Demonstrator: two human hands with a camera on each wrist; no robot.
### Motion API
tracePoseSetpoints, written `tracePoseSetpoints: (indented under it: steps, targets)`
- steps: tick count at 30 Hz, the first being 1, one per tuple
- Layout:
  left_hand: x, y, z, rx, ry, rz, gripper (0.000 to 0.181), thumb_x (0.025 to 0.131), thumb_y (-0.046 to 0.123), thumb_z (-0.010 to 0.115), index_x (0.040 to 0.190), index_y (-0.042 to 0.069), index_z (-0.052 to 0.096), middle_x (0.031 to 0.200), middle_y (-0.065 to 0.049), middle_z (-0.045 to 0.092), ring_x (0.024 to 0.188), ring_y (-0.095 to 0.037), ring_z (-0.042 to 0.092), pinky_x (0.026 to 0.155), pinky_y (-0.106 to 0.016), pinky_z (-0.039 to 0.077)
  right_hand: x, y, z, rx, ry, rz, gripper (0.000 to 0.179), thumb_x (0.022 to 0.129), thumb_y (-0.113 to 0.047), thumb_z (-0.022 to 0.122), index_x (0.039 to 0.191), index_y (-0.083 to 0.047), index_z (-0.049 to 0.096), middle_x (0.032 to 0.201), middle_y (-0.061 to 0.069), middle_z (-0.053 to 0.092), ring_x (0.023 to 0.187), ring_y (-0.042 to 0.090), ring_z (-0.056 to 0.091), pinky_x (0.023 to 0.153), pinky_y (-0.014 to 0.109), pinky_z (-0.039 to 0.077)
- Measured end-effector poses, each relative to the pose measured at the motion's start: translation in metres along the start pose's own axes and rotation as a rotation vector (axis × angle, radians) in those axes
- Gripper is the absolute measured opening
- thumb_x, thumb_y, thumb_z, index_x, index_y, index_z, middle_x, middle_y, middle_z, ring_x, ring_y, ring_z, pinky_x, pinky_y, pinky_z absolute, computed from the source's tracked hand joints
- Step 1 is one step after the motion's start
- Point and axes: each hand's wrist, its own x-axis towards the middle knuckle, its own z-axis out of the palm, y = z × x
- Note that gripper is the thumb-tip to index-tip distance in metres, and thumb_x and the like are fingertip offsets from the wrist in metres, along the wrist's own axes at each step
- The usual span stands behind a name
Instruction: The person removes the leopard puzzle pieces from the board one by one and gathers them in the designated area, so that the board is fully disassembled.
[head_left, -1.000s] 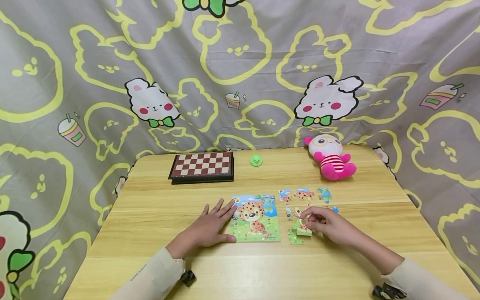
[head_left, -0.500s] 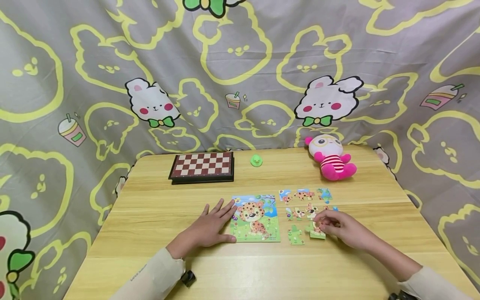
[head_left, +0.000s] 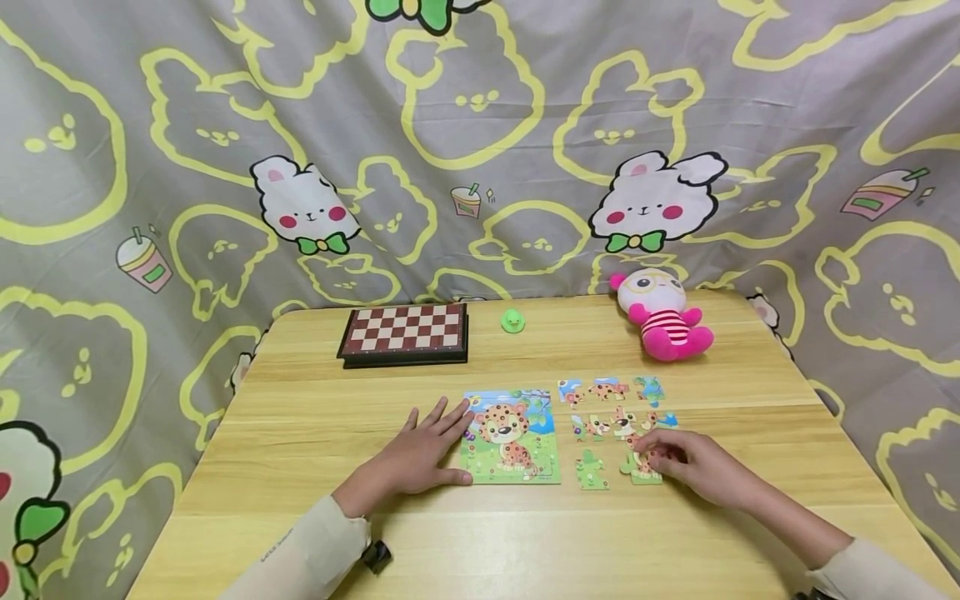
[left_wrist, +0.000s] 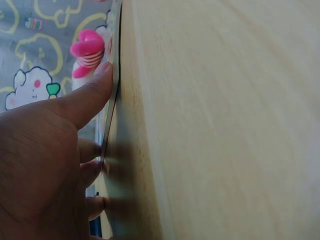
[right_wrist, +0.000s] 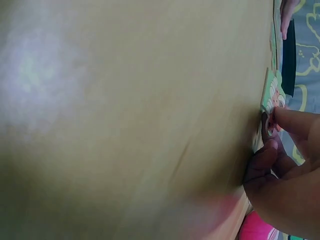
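My left hand (head_left: 414, 457) lies with fingers spread at the left edge of a square leopard puzzle board (head_left: 487, 467). The left wrist view has the thumb (left_wrist: 92, 95) touching the board's edge. To the right, my right hand (head_left: 697, 468) pinches a green jigsaw piece (head_left: 642, 475) with part of the leopard's body on it. In the right wrist view this jigsaw piece (right_wrist: 272, 95) is between thumb and finger, tilted off the wood. Above it sits a row of jigsaw pieces (head_left: 597, 427), and a green flowered jigsaw piece (head_left: 592, 472) lies to its left.
Another row of jigsaw pieces (head_left: 606, 390) lies farther back. A chessboard box (head_left: 405, 332), a small green duck (head_left: 512, 321) and a pink plush toy (head_left: 666, 321) stand along the rear of the wooden table (head_left: 480, 542). A patterned curtain (head_left: 540, 125) hangs behind.
My right hand has moved right with the jigsaw piece, away from the flowered piece, uncovering more of the middle row. The left hand has stayed in place.
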Motion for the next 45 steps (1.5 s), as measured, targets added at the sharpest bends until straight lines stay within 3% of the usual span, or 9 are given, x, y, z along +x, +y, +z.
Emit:
tracePoseSetpoints:
  steps: [6, 18, 30, 45]
  targets:
    - [-0.001, 0.001, 0.000, -0.005, 0.003, 0.006, 0.098, 0.093, 0.071, 0.057, 0.167, 0.022, 0.016, 0.174, 0.002, 0.006, 0.159, -0.036, 0.004, 0.119, -0.073, 0.011, -0.002, 0.000, 0.004, -0.026, 0.027, 0.004, 0.016, 0.101, -0.012, 0.066, 0.115, -0.019, 0.073, 0.102, -0.004, 0.066, 0.081, 0.004, 0.050, 0.066, 0.023, 0.046]
    - [-0.001, 0.001, 0.000, -0.003, 0.003, 0.006, 0.099, 0.093, 0.070, 0.058, 0.167, 0.021, 0.015, 0.174, 0.002, 0.006, 0.159, -0.036, 0.004, 0.119, -0.073, 0.011, -0.004, -0.001, 0.011, -0.104, 0.117, -0.020, 0.020, 0.098, -0.010, 0.071, 0.112, -0.023, 0.075, 0.096, -0.008, 0.062, 0.076, 0.005, 0.045, 0.061, 0.023, 0.041]
    - [-0.001, 0.000, 0.001, -0.002, 0.004, 0.007, 0.099, 0.093, 0.071, 0.057, 0.167, 0.022, 0.016, 0.174, 0.002, 0.006, 0.159, -0.036, 0.004, 0.118, -0.074, 0.011, -0.005, -0.003, 0.013, -0.125, 0.123, 0.025, 0.022, 0.097, -0.008, 0.071, 0.113, -0.023, 0.076, 0.096, -0.005, 0.062, 0.075, 0.005, 0.045, 0.061, 0.023, 0.042]
    - [0.000, -0.001, 0.001, 0.003, 0.005, 0.003, 0.099, 0.093, 0.072, 0.056, 0.167, 0.023, 0.015, 0.174, 0.003, 0.005, 0.159, -0.035, 0.003, 0.119, -0.073, 0.010, -0.002, -0.006, 0.007, -0.088, 0.119, -0.022, 0.021, 0.096, -0.010, 0.072, 0.115, -0.018, 0.075, 0.104, -0.004, 0.067, 0.077, 0.004, 0.047, 0.063, 0.023, 0.044]
